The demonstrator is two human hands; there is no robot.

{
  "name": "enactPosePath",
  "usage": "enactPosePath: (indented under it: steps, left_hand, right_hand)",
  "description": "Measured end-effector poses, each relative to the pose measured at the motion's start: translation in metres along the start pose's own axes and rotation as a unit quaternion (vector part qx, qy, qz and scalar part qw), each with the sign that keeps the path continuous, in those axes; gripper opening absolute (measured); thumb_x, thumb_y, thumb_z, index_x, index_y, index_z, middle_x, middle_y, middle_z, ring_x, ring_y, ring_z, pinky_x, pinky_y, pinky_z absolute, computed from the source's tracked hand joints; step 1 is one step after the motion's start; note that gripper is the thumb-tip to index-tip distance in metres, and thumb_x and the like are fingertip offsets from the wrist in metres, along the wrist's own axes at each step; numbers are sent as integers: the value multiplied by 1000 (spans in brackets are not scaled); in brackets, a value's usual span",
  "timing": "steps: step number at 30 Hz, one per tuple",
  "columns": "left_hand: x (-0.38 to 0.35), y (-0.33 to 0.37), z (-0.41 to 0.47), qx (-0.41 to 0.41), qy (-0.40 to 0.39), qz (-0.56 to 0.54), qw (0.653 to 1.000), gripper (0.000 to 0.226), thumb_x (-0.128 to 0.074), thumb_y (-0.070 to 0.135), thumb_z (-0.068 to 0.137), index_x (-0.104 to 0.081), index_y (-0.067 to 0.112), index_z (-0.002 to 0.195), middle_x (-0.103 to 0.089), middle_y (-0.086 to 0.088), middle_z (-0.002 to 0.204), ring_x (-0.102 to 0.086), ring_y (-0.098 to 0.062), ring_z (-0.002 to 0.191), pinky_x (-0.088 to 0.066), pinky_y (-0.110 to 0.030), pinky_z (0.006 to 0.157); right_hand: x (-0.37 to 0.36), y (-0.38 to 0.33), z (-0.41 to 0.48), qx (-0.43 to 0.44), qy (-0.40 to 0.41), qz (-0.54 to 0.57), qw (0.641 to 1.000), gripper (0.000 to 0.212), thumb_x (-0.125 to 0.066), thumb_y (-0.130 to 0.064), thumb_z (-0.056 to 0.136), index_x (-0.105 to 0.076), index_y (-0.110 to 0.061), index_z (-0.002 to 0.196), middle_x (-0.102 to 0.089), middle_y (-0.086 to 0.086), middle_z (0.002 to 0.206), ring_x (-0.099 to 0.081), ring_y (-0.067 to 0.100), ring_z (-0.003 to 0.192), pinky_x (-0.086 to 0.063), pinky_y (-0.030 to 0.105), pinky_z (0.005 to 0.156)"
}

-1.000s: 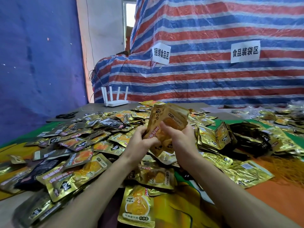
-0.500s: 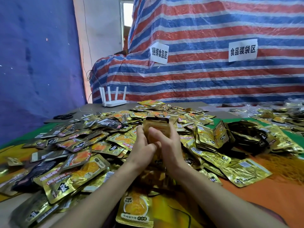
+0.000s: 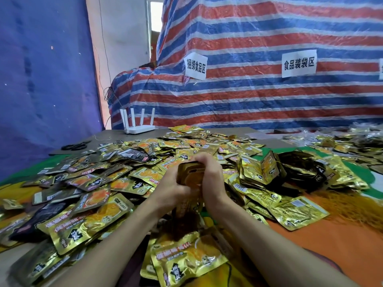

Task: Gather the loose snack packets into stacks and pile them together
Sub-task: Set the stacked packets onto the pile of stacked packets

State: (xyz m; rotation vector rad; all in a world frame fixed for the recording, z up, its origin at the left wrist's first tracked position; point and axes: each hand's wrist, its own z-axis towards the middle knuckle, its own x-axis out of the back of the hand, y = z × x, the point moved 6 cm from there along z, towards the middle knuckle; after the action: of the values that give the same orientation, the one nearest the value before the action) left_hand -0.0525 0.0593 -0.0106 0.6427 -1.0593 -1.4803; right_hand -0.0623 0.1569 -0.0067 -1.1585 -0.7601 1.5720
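Observation:
A stack of gold snack packets (image 3: pixel 189 171) stands on edge at the table's middle, squeezed between both hands. My left hand (image 3: pixel 173 188) grips its left side, and my right hand (image 3: pixel 210 179) curls over its top and right side. Several loose gold and black packets (image 3: pixel 99 183) lie scattered across the table around the hands. To the right lies a pile of stacked packets (image 3: pixel 259 170), gold in front and dark ones behind. One big gold packet (image 3: pixel 186 259) lies nearest me, between my forearms.
A white router (image 3: pixel 138 126) with antennas stands at the table's far edge, black scissors (image 3: pixel 74 146) to its left. A striped tarp (image 3: pixel 269 90) with paper signs covers the back. More packets (image 3: pixel 352 143) lie at far right. Orange cloth (image 3: pixel 331 241) shows at front right.
The fanned-out stack held high a second ago has been squared up and lowered toward the table. Both hands have closed tighter round it.

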Motion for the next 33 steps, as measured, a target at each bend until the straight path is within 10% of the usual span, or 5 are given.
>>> enactPosePath:
  steps: [10,16,22,33]
  left_hand:
    - [15,-2,-7,28,110,18,993,31,-73,20,92,-55,12,116,-70,-16,95,-70,-34,90,-55,-62,87]
    - [9,-1,-8,37,72,55,995,34,-77,0,82,-55,-6,107,-63,-16,89,-67,-15,77,-51,-42,77]
    - [1,3,-10,41,45,15,998,40,-72,11,65,-58,-2,101,-62,-18,90,-63,-37,90,-51,-56,89]
    - [4,-1,-8,45,56,-16,997,28,-71,8,65,-61,-3,89,-61,-16,83,-62,-33,83,-49,-60,93]
  right_hand:
    - [52,-55,-4,96,0,-358,929,6,-66,-26,91,-65,-20,91,-68,-5,86,-64,7,80,-51,25,66]
    - [152,-87,-13,-56,-16,-712,699,4,-62,-20,81,-63,-19,77,-65,0,79,-64,23,75,-54,33,68]
    - [244,-111,-25,-178,6,-839,514,15,-63,-14,80,-50,-16,73,-52,0,68,-53,17,62,-46,27,54]
    - [243,-116,-32,-139,40,-842,520,32,-56,-3,81,-32,-14,62,-41,5,62,-39,20,53,-29,26,45]
